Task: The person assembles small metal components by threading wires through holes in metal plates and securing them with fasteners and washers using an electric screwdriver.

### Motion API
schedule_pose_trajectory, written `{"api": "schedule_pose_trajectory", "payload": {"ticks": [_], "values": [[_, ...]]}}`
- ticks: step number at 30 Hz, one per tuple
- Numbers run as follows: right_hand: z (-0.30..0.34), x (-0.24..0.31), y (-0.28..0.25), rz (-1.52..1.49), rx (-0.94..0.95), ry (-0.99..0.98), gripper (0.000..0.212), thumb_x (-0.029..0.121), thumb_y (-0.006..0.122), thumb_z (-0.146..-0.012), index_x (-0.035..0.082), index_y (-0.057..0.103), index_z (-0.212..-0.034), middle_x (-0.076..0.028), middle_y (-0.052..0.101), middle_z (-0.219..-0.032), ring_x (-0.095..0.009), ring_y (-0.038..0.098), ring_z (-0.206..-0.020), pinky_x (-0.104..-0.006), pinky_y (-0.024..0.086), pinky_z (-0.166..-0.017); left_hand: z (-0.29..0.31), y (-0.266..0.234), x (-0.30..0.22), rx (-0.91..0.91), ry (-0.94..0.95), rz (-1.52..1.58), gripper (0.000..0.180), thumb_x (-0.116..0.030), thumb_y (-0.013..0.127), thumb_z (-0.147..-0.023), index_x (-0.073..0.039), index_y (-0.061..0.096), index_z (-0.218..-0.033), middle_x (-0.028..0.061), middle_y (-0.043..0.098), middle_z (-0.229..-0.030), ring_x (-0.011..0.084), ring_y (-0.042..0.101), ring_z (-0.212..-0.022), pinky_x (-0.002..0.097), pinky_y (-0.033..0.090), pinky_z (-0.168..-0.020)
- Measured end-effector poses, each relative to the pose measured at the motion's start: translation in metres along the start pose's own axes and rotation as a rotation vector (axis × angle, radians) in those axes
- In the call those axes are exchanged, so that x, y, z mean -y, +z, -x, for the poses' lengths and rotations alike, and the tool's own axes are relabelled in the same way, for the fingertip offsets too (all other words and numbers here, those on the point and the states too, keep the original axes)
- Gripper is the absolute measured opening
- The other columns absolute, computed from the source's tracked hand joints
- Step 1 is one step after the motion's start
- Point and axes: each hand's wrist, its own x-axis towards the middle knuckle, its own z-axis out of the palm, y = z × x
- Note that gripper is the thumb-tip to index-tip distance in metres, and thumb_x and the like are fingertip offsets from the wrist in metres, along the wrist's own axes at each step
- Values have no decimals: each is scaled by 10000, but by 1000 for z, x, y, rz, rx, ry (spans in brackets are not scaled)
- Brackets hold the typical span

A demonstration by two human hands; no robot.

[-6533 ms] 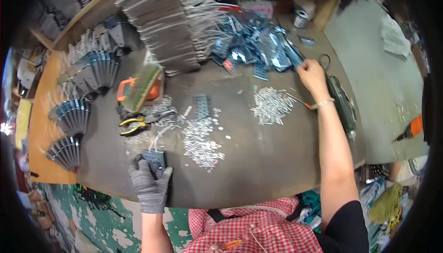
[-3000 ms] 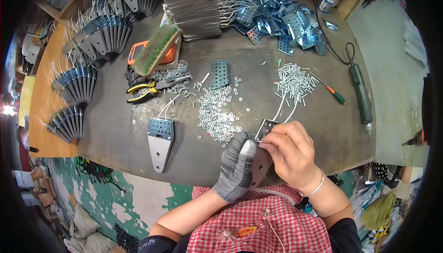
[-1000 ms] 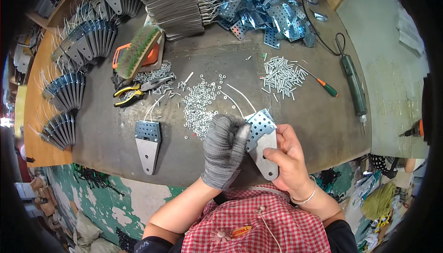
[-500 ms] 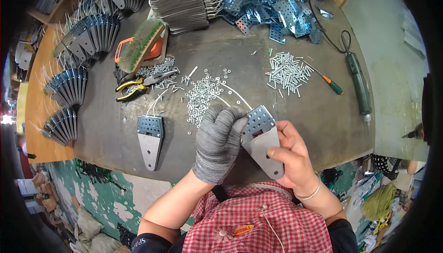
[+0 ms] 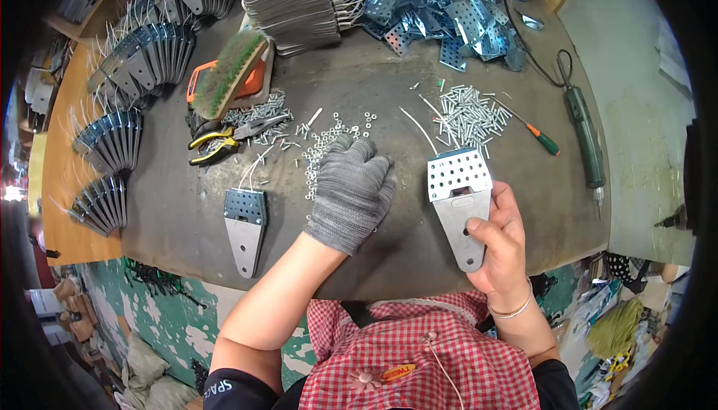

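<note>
My right hand (image 5: 499,242) is closed on a grey tapered metal plate (image 5: 461,219), thumb on its face. A perforated metal cover (image 5: 458,173) sits on the plate's wide end, and white wires (image 5: 422,132) run out from it toward the screws. Over the pile of small nuts (image 5: 321,144) is my left hand (image 5: 351,193), in a grey knit glove. Its fingers are curled and the fingertips are hidden among the nuts, so what they hold does not show. Left of that hand lies a similar plate with perforated cover and wires (image 5: 245,230).
Behind the plate lies a heap of screws (image 5: 471,114) beside a screwdriver (image 5: 542,139) and a green corded electric screwdriver (image 5: 583,137). Pliers (image 5: 217,144) and a brush (image 5: 230,73) lie left. Perforated covers (image 5: 449,21) are heaped at the back; finished-looking plates (image 5: 112,141) stand in rows far left.
My left hand has moved off the cover, forward and left onto the nuts. My right hand has carried the plate right and turned it more upright, its cover now catching light.
</note>
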Motion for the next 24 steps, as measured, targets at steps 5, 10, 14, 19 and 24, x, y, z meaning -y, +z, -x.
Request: {"api": "schedule_pose_trajectory", "payload": {"ticks": [5,10,14,19,24], "values": [[4,-16,-3,553,-20,-198,470,-128,482,-858,-14,340,-1292,-165,528,-1248,-204,547,-1174,-325,427,-1001,-2,0,-16,52,17,-47,86,-45,717,-729,-45,669,-800,119,607,-791,289,597,-736,387,499,-685],[12,-33,9,1138,12,-411,490,-124,503,-837,-28,337,-1288,-286,457,-1319,-392,513,-1243,-424,432,-1028,19,-13,-59,107,-436,785,162,-3,700,-815,-48,647,-961,12,630,-858,98,580,-779,264,487,-682],[19,-43,7,1055,71,-482,538,-109,544,-831,-44,336,-1323,-266,405,-1396,-376,426,-1343,-414,411,-1073,20,-25,-62,114,-150,592,292,-13,723,-784,-64,676,-1067,56,648,-887,188,647,-798,315,523,-680],[11,9,-9,873,30,-181,423,40,662,-865,-16,545,-1268,-142,596,-1248,-226,585,-1182,-350,458,-1025,27,-28,-57,127,176,236,359,-56,745,-741,-97,709,-1096,70,636,-867,272,625,-742,371,526,-639],[-57,146,-143,2320,-860,-889,543,307,708,-882,42,541,-1325,-155,623,-1072,-333,593,-897,-416,492,-876,24,-27,-57,75,206,245,342,-37,736,-740,-108,717,-1074,71,633,-835,262,623,-739,367,522,-623]]}}
